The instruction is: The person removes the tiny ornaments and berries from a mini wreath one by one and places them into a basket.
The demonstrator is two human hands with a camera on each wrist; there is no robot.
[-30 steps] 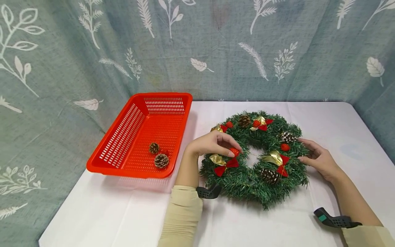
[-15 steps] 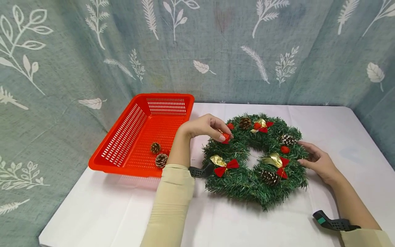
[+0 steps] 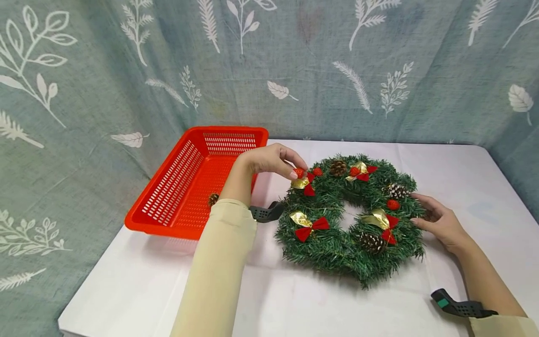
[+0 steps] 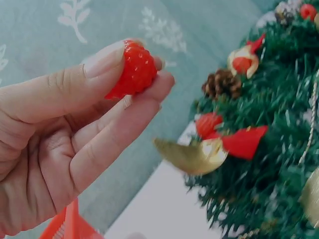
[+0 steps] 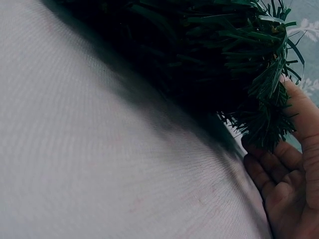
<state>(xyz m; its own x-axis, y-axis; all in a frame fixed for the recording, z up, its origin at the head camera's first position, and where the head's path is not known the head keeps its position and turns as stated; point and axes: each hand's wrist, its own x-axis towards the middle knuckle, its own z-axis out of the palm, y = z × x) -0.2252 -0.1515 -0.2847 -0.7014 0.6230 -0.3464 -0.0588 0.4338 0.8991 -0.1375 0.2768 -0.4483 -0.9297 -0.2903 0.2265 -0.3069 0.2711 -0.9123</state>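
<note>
My left hand (image 3: 269, 159) pinches a bumpy red berry (image 4: 136, 69) between thumb and fingertips. In the head view it is at the upper left of a green wreath (image 3: 332, 250), beside a gold-and-red bow (image 3: 301, 183). The left wrist view has the berry raised apart from the wreath's needles. My right hand (image 3: 443, 225) holds the wreath's right edge, its thumb and fingers (image 5: 271, 167) on either side of the green tips. Pine cones, such as a brown one (image 3: 338, 168), several bows and other red berries (image 3: 393, 204) decorate the ring.
A red plastic basket (image 3: 162, 230) stands to the left, partly covered by the left forearm; a pine cone (image 3: 213, 199) shows inside. White cloth (image 3: 307, 304) covers the table, and a leaf-patterned curtain (image 3: 316, 93) hangs behind it.
My left hand has carried the red berry from near the wreath's inner left side up and left to its upper-left edge. The right hand has kept its place at the right edge.
</note>
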